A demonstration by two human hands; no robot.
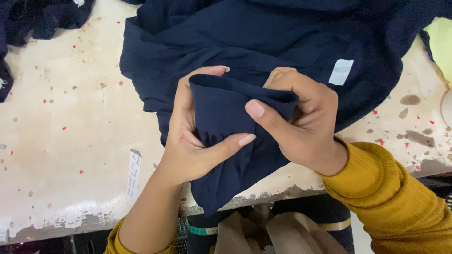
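A dark navy garment (263, 42) lies bunched on a worn white table (61, 141), with a small pale label (341, 71) sewn on its right side. Both hands hold one folded end of it, a cuff or hem (226, 110), raised at the table's front edge. My left hand (188, 141) wraps that fold from the left, thumb across the front. My right hand (301, 122) pinches its top edge from the right, thumb pressed on the cloth. Mustard-yellow sleeves cover both forearms.
More dark cloth (42, 16) is piled at the table's far left corner. A narrow white paper strip (133, 173) lies near the front edge. Yellow-green material (440, 42) shows at the far right. Brown paper and dark rolls (282, 230) sit below the table edge.
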